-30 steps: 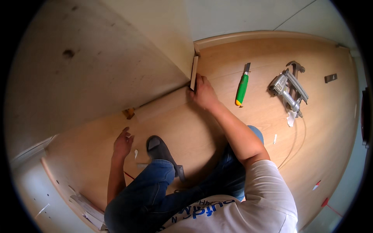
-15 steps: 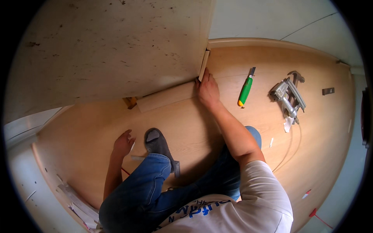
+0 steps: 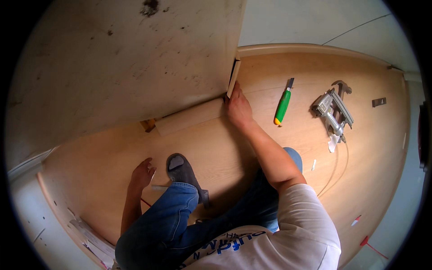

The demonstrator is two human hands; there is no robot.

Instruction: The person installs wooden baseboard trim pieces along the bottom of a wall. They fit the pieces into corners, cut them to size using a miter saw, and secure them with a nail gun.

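Observation:
With its fingers closed round the lower end, my right hand (image 3: 239, 110) holds a short wooden trim strip (image 3: 233, 79) against the side edge of a large pale, stained panel (image 3: 135, 58). A dark gap shows between strip and panel; the fingertips are partly hidden behind the strip. Beside that hand, a longer wood-coloured board (image 3: 191, 118) lies along the panel's bottom edge. My left hand (image 3: 143, 174) hovers near my shoe, fingers curled, with a thin white sliver of something at the thumb side that I cannot make out.
To the right on the wood floor lie a green utility knife (image 3: 283, 107) with its blade out, a nail gun (image 3: 332, 110) with a hose, a hammer (image 3: 344, 87) and a dark small block (image 3: 379, 102). An orange-yellow piece (image 3: 148, 124) shows under the panel. Strips (image 3: 92, 234) lie at lower left.
The trim strip's upper part now stands off the panel, with a wider dark gap behind it. My left hand has come slightly lower. The view has shifted a little.

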